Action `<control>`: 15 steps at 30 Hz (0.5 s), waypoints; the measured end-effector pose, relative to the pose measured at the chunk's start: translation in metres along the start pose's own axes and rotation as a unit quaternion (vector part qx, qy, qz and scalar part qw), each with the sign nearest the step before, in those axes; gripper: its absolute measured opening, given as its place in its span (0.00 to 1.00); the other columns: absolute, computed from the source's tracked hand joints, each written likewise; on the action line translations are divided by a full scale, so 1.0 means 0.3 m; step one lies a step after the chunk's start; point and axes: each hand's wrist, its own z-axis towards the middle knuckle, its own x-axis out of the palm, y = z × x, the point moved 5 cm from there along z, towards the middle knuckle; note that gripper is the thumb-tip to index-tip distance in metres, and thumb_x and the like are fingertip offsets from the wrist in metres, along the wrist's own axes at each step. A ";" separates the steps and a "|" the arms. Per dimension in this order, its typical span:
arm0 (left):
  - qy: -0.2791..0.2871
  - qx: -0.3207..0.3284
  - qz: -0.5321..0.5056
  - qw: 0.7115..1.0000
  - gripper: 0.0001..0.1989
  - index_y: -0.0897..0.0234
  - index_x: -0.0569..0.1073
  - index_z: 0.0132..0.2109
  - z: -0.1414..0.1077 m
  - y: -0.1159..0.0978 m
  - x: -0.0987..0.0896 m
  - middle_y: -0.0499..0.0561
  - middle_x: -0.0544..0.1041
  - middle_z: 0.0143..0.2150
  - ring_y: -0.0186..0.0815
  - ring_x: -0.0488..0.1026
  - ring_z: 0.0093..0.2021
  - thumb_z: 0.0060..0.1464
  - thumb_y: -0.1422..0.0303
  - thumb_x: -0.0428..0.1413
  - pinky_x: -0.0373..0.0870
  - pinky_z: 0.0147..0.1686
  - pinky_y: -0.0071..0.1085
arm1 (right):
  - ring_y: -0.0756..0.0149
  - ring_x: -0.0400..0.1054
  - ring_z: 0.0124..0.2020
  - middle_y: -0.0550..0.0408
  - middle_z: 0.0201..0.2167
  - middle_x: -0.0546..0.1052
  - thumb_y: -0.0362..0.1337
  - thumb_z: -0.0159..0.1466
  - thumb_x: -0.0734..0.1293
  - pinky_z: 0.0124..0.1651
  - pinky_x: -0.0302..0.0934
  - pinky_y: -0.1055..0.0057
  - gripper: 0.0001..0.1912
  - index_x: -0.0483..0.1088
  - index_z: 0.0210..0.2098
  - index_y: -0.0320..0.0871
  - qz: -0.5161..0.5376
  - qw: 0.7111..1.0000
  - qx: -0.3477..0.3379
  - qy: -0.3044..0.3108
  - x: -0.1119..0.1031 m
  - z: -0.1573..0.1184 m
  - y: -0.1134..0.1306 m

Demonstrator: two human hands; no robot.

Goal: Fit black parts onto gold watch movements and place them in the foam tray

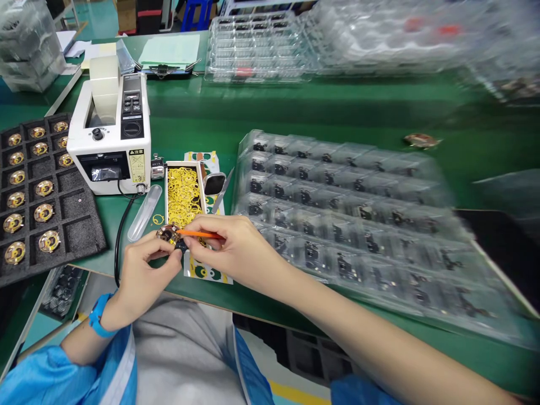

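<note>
My left hand [147, 269] is closed, with thumb and fingers pinching a round gold-coloured part [166, 233] by its edge. My right hand [228, 239] grips a thin orange stick [196, 233], whose tip reaches the gold part. A small black piece [181, 244] sits between the fingertips of both hands; which hand bears it I cannot tell. Just beyond the hands stands an open box [166, 188] heaped with thin yellow rings [183, 191]. One loose yellow ring [158, 219] lies on the green table beside it. Patterned sticker sheets [211, 274] lie partly under the box and my right hand.
A white tape dispenser [76, 138] stands behind my left hand. Left of it is a black foam tray [82, 229] with several gold parts. Clear plastic trays [337, 214] with black pieces spread on the right. Tweezers [223, 191] and a clear tube [144, 214] flank the box.
</note>
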 end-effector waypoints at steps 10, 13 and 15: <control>-0.001 0.031 0.027 0.999 0.08 0.65 0.76 0.26 -0.014 0.000 0.007 0.48 0.74 0.29 0.31 0.72 0.30 0.52 0.77 0.57 0.70 0.30 0.24 | 0.77 0.49 0.19 0.60 0.22 0.70 0.33 0.59 0.63 0.24 0.47 0.76 0.07 0.71 0.26 0.39 0.012 0.999 0.031 0.007 0.004 -0.013 -0.009; 0.002 0.032 0.025 0.999 0.08 0.65 0.76 0.27 -0.017 0.000 0.009 0.48 0.74 0.30 0.31 0.73 0.30 0.53 0.77 0.57 0.70 0.31 0.24 | 0.77 0.48 0.19 0.60 0.22 0.70 0.32 0.59 0.63 0.24 0.47 0.76 0.07 0.72 0.27 0.39 0.014 0.999 0.029 0.003 0.005 -0.015 -0.009; 0.002 0.035 0.025 0.999 0.08 0.65 0.76 0.27 -0.019 -0.001 0.009 0.48 0.74 0.29 0.31 0.72 0.30 0.53 0.77 0.57 0.70 0.31 0.24 | 0.77 0.47 0.19 0.60 0.22 0.70 0.32 0.59 0.63 0.23 0.47 0.76 0.08 0.72 0.27 0.39 0.016 1.000 0.026 0.000 0.005 -0.015 -0.008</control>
